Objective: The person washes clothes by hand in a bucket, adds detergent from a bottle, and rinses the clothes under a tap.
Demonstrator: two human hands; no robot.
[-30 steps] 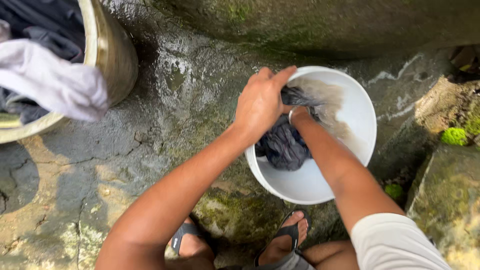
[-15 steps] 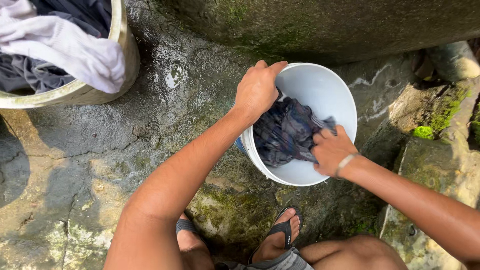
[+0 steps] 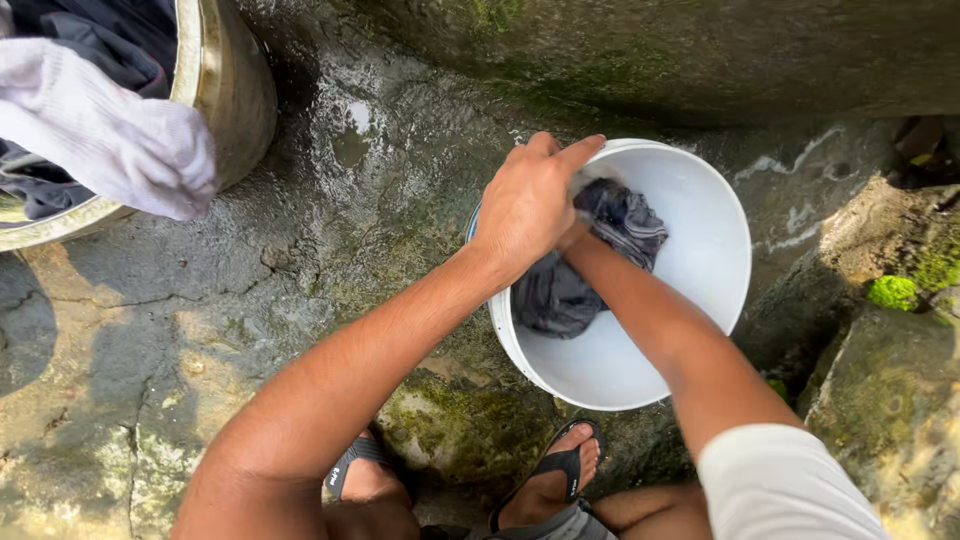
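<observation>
A white plastic bucket (image 3: 700, 300) stands tilted on wet stone, with a dark wet cloth (image 3: 570, 290) bunched against its left inner wall. My left hand (image 3: 528, 200) grips the bucket's left rim, thumb and fingers curled over the edge. My right forearm reaches into the bucket from the lower right; its hand is tucked under my left hand against the cloth and is mostly hidden, so I cannot make out its fingers.
A brass-coloured metal basin (image 3: 215, 100) at the top left holds dark clothes, with a white cloth (image 3: 110, 140) draped over its rim. Mossy rocks (image 3: 890, 350) rise at the right and along the back. My sandalled feet (image 3: 560, 470) stand just below the bucket.
My right hand left the bucket's near right side and pushed across to the cloth under my left hand. The cloth is bunched tighter at the left wall. The view shifted slightly.
</observation>
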